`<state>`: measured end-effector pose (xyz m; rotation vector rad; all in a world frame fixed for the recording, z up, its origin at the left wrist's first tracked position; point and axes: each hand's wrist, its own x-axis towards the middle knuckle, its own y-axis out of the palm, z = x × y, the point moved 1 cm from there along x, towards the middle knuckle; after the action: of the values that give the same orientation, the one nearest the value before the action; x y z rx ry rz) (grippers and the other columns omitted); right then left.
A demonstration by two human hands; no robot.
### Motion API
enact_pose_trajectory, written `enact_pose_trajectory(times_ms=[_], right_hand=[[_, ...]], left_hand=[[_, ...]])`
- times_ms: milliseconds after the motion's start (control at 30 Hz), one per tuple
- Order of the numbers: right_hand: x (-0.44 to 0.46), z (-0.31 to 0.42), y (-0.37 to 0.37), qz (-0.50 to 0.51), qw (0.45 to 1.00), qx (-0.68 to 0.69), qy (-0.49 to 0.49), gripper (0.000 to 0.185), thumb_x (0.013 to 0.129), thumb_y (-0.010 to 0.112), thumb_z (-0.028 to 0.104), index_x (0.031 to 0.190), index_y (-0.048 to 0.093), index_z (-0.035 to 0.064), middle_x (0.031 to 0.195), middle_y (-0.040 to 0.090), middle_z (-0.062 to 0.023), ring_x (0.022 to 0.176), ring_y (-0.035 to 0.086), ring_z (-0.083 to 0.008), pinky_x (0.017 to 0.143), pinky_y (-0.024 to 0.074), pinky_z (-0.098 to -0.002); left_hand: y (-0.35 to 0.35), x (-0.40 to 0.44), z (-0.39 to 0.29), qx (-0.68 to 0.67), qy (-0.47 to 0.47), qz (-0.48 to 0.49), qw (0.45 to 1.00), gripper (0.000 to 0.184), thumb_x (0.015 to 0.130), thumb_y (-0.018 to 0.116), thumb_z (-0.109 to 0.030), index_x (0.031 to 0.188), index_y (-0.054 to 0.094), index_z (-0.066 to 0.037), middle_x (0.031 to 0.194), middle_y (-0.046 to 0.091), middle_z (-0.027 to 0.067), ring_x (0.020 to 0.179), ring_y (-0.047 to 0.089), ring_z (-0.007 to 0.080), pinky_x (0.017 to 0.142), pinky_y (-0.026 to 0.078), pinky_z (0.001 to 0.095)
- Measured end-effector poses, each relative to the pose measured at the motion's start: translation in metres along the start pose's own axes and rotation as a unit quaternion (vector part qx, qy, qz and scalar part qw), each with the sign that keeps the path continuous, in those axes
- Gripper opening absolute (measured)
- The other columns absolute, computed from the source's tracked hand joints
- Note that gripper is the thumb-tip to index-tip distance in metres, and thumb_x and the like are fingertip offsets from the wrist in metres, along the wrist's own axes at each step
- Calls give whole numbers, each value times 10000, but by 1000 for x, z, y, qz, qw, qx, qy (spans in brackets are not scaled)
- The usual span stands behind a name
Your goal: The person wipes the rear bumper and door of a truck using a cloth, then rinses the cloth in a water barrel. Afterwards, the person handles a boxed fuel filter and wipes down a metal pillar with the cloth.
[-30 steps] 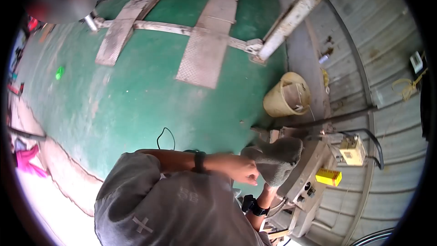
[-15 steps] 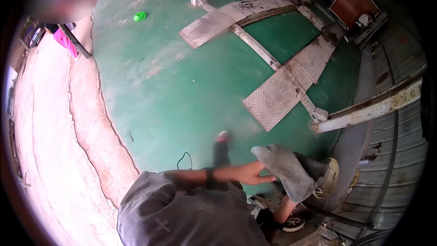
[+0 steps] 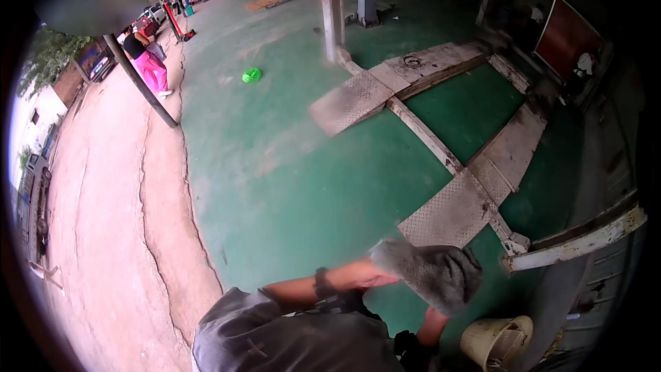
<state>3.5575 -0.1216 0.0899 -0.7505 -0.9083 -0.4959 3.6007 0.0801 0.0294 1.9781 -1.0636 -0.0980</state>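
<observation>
A thick grey cloth (image 3: 441, 277) hangs in front of me at the lower centre, bunched and darker toward its right end. My left hand (image 3: 377, 274), with a dark band on the wrist, comes in from the left and is closed on the cloth's left edge. My right hand (image 3: 435, 318) reaches up from below with dark wrist wear. The cloth drapes over it and hides its fingers.
A yellowish bucket (image 3: 497, 343) stands at lower right, near a white metal beam (image 3: 582, 241). Metal ramps (image 3: 447, 213) lie on the green floor (image 3: 296, 186). A person in pink trousers (image 3: 151, 70) is beside a slanted pole (image 3: 141, 83). A bright green item (image 3: 252, 75) lies on the floor.
The view has swung left and upward, away from the workbench and yellow box at the wall. My hands and the cloth have moved with me, and the cloth's shape has changed.
</observation>
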Motion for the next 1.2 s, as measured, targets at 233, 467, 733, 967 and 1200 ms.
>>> enact_pose_trajectory(times_ms=[233,467,733,967,1200], right_hand=[[7,-78,101,-25,949,226,217,395,995,533,190,1270,536,-94,1311,564,-213,1204,554,-342,1059,432,-428],[38,-114,223,3,758,492,429,491,1014,535,219,1413,468,-60,1331,567,-151,1148,583,-239,1036,449,-385],[100,-120,379,175,888,305,296,312,983,590,62,1271,621,-52,1106,701,-67,973,652,-177,892,527,-307],[134,-103,480,121,917,200,322,279,930,612,45,1199,644,-24,1145,684,-103,1041,638,-215,935,493,-342],[113,-155,572,40,840,385,381,461,966,608,137,1385,490,-12,1361,561,-131,1236,543,-254,1059,415,-377]], left_hand=[[-32,49,-71,47,-41,-159,985,505,932,699,-135,1373,495,2,1274,614,92,1189,582,195,1037,455,371],[-96,40,-156,41,64,-285,956,413,946,691,-196,1267,583,40,1209,650,99,1126,601,196,1004,459,366],[-223,62,-279,270,54,-231,933,236,985,650,-167,1154,642,-3,1050,669,26,989,595,104,881,490,293],[-277,88,-399,250,30,-220,942,198,971,659,-136,1112,649,4,1026,670,21,962,606,96,855,503,292],[-319,79,-453,332,85,-215,914,213,960,623,-59,1148,629,41,1103,667,97,1018,615,168,899,477,329]])
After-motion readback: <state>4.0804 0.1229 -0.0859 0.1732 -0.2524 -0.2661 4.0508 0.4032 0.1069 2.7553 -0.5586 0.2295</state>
